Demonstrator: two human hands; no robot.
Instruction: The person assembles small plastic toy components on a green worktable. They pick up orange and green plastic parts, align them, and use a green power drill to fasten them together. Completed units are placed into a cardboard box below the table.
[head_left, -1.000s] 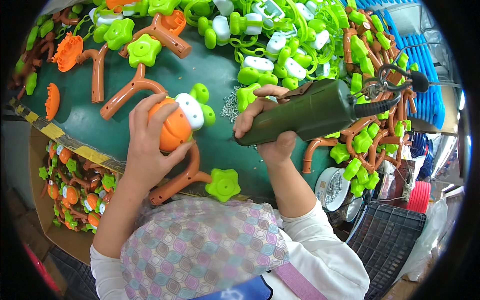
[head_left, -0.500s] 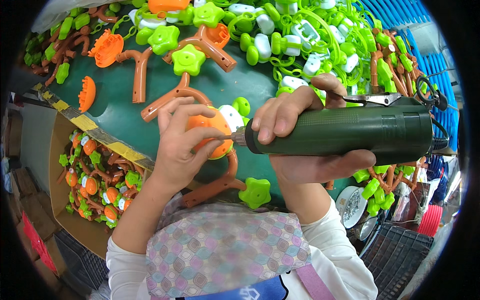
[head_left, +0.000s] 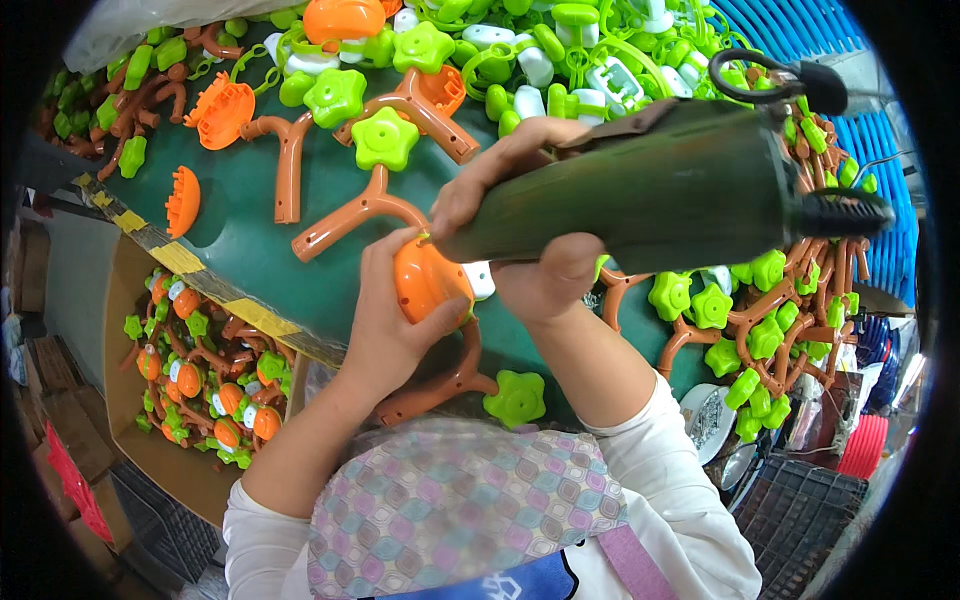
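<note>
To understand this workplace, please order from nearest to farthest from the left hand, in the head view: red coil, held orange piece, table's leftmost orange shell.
1. Orange piece: held in the left hand.
2. Orange shell: away to the left.
3. Red coil: far right.

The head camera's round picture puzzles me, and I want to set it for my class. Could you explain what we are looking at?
There is no robot here: a person works with two bare hands. The fisheye camera is worn on the person's head and looks down, so straight edges bend near the rim. The picture isn't mirrored.

The left hand grips a rounded orange piece. The right hand holds a dark green power tool, its nose close to that piece; whether they touch is unclear.

On the green table lie brown forked branches, green stars and a heap of green and white parts. At lower left, a cardboard box holds more coloured pieces.
</note>
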